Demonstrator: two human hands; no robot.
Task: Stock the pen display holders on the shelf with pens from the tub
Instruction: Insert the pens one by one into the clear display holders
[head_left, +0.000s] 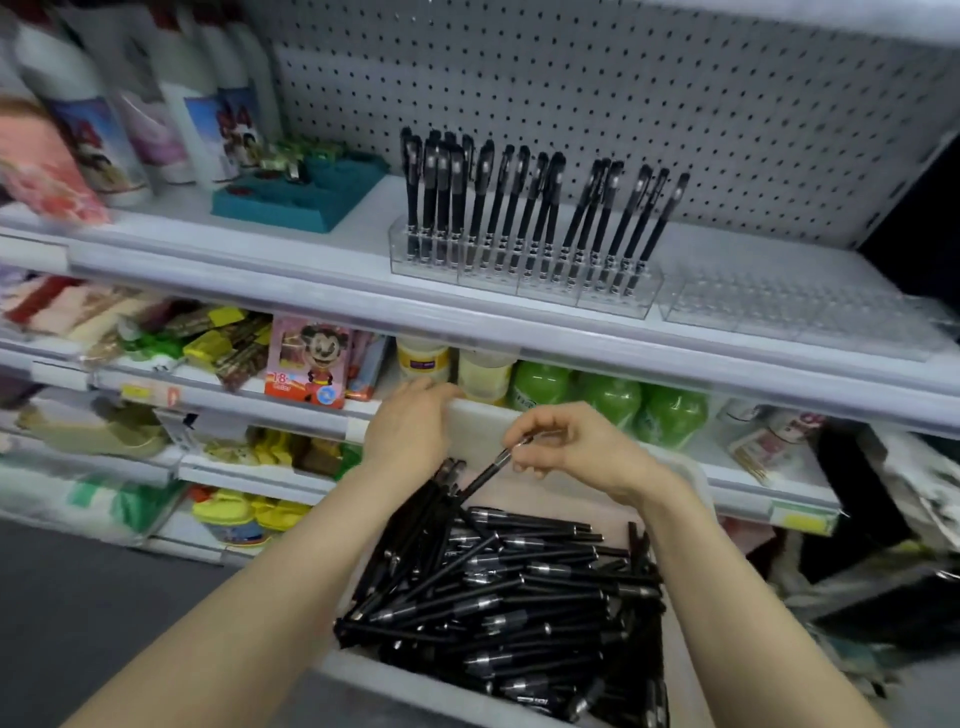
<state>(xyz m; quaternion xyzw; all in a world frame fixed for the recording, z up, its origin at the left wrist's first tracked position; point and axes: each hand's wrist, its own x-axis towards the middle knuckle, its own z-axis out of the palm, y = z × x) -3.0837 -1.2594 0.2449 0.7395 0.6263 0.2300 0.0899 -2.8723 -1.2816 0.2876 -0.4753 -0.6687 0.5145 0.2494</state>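
Pen (483, 475): black, pinched near its upper end by the right fingers (530, 460); it is tilted, with its lower end down among the heap in the tub.
Right hand (587, 447): fingers curled, grasping that single pen above the tub's far half.
Left hand (410, 428): fingers (428, 387) hooked over the tub's far rim, grasping it.
Tub (480, 431): white, under both hands, in front of the shelving.
Loose pens (519, 592): black, heaped crosswise in the tub.
Shelf rail (363, 306): pale front edge, lying between the hands and the holders above.
Filled holder (519, 280): clear, on the upper shelf; its standing pens (519, 197) are packed at the left and more spaced and tilted toward the right.
Empty holder (779, 312): clear, just right of the filled one; whether they touch is unclear.
Teal tray (301, 202): left of the holders, on the same shelf.
Printed bottles (104, 130): far left, blurred.
Green bottles (613, 400): lower shelf, just behind the right hand.
Cartoon box (306, 364): lower shelf, left of the left hand.
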